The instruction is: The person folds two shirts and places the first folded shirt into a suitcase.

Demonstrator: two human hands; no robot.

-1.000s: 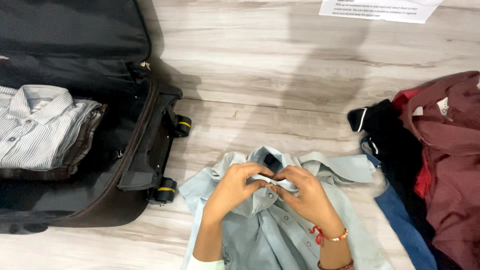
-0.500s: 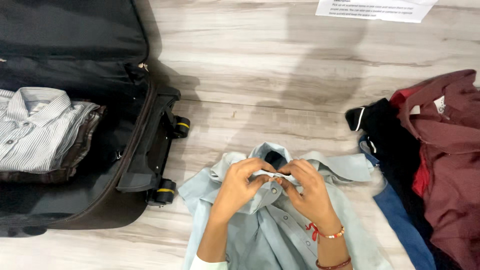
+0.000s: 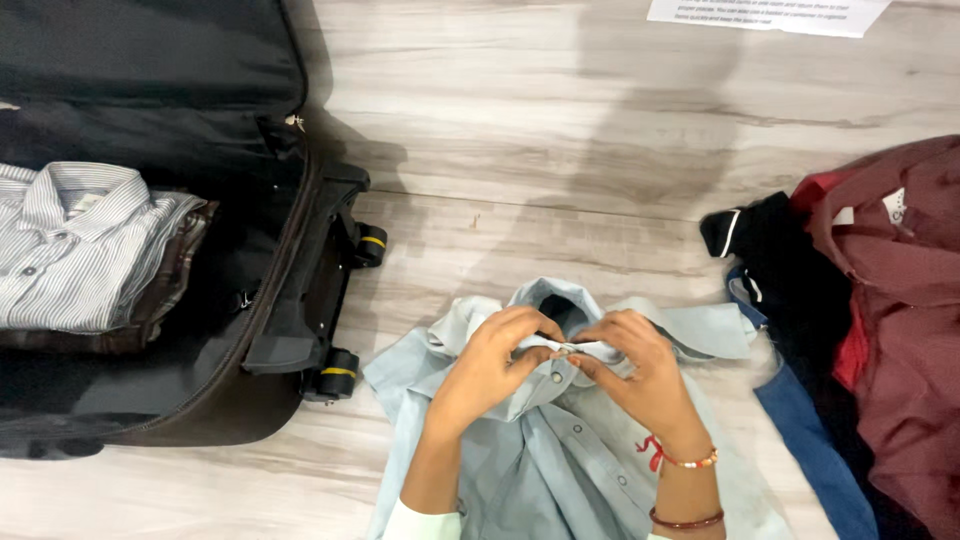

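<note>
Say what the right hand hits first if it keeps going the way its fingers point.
Right hand points left, so probably the left hand; their fingers nearly meet at the light blue shirt collar button.

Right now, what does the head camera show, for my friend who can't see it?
Two hands, left and right, pinch the collar of a light blue shirt spread on a wood floor. An open black suitcase with a folded striped shirt lies left; a clothes pile lies right.
</note>
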